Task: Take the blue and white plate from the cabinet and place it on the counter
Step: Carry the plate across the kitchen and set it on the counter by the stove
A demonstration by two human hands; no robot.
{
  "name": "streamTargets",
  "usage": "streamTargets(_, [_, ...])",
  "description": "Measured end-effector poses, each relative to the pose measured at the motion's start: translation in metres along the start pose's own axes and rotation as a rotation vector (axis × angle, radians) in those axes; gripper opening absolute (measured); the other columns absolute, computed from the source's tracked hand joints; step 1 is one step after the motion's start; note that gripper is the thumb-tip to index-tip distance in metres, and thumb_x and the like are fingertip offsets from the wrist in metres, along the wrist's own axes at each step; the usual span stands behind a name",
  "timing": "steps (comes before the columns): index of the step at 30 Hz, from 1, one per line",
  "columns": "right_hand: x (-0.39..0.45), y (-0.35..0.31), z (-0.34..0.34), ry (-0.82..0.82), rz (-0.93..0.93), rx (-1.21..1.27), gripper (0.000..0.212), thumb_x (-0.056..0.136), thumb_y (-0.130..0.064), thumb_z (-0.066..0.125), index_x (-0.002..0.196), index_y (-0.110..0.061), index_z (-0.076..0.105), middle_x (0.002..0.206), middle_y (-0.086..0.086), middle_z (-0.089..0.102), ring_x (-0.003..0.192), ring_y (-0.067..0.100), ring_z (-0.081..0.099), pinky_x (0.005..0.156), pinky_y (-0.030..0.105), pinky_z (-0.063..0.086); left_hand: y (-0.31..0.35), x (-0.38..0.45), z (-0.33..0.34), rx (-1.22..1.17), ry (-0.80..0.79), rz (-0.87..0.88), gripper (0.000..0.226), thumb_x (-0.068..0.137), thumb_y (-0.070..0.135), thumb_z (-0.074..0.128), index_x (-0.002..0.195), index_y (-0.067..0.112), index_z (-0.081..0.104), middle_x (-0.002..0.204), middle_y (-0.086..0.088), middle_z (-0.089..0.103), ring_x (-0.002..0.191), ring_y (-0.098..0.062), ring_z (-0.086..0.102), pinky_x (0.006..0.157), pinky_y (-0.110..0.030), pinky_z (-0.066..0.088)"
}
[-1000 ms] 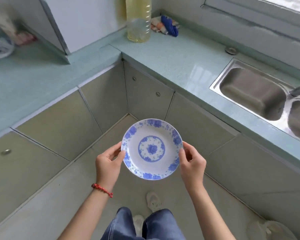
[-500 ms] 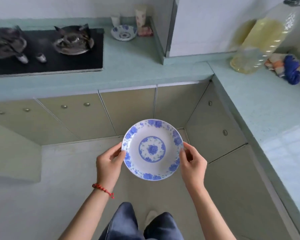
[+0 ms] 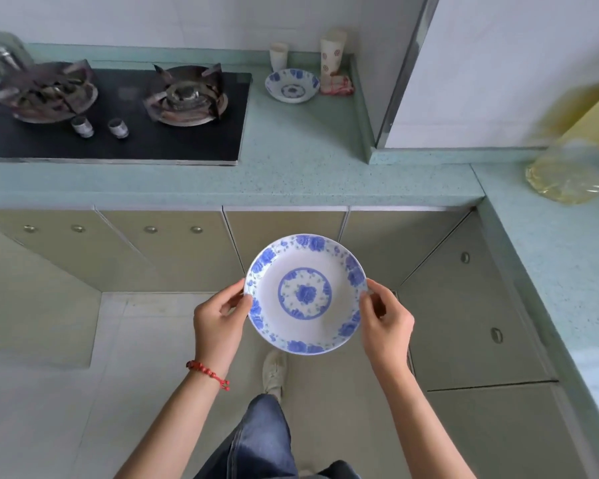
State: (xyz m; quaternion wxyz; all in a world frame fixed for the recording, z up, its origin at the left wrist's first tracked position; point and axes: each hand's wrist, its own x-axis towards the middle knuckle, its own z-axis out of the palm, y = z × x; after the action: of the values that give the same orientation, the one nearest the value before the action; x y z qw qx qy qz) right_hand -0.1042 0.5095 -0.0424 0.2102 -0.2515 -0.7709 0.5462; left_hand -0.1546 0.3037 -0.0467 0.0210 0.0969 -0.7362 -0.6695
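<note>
Head view looks down at the plate (image 3: 305, 294), which is up in the air over the floor, in front of the cabinet doors (image 3: 284, 243) and not yet on the counter (image 3: 291, 174). The left hand (image 3: 218, 321) pinches its left rim and the right hand (image 3: 384, 318) pinches its right rim, so the hands are apart with the plate between them. I think two hands keep it flat and safe while it is carried. The counter has a bare patch between the stove (image 3: 115, 115) and the corner, a good spot for it. A bowl (image 3: 292, 85) and two cups (image 3: 332, 51) sit far back. The bottle (image 3: 574, 160) on the right is blurry and cut off. The fingers under the plate are hidden.
</note>
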Motion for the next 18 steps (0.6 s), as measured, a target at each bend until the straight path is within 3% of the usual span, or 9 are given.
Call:
streamTargets(3, [0.04,-0.006,0.023,0.023,0.001,-0.009,0.022,0.083,-0.004,0.056,0.095,-0.019,0.067,0.052,-0.011,0.055,0.05,-0.001,0.049,0.052,0.003,0.038,0.007,0.047,0.016,-0.01,-0.029,0.019,0.032,0.079,-0.003,0.061,0.099,0.021,0.069,0.084,0.018,0.069,0.076,0.002,0.066,0.07,-0.013,0.053])
streamTargets(7, [0.089,-0.016,0.052,0.046,0.0,-0.041,0.021,0.084,-0.005,0.057,0.097,-0.017,0.067,0.053,-0.004,0.055,0.048,0.001,0.047,0.05,0.003,0.037,0.016,0.109,0.032,-0.001,-0.05,0.013,0.029,0.079,-0.004,0.06,0.104,0.009,0.066,0.088,0.011,0.069,0.077,0.004,0.065,0.07,-0.011,0.052])
streamTargets(11, [0.142,-0.024,0.079,0.062,0.011,-0.049,0.021,0.084,-0.007,0.056,0.101,-0.016,0.067,0.061,0.009,0.064,0.049,0.002,0.048,0.049,0.004,0.038,0.028,0.167,0.051,0.005,-0.082,0.031,0.029,0.078,-0.004,0.061,0.102,0.012,0.067,0.089,0.013,0.069,0.08,0.002,0.066,0.067,-0.01,0.051])
streamTargets(15, [0.186,-0.027,0.098,0.068,0.008,-0.088,0.02,0.085,-0.007,0.057,0.102,-0.013,0.066,0.05,-0.006,0.051,0.045,0.001,0.045,0.048,0.004,0.036,0.034,0.21,0.072,0.009,-0.058,0.015,0.029,0.078,-0.004,0.062,0.104,0.009,0.066,0.093,0.004,0.069,0.076,0.002,0.066,0.071,-0.014,0.053])
streamTargets(18, [0.218,-0.024,0.108,0.041,-0.004,-0.094,0.019,0.085,-0.008,0.057,0.101,-0.013,0.066,0.049,-0.006,0.051,0.046,0.003,0.046,0.048,0.005,0.037,0.034,0.235,0.088,-0.007,-0.044,0.004,0.034,0.078,-0.004,0.062,0.096,0.025,0.068,0.09,0.008,0.069,0.076,0.003,0.066,0.068,-0.01,0.052])
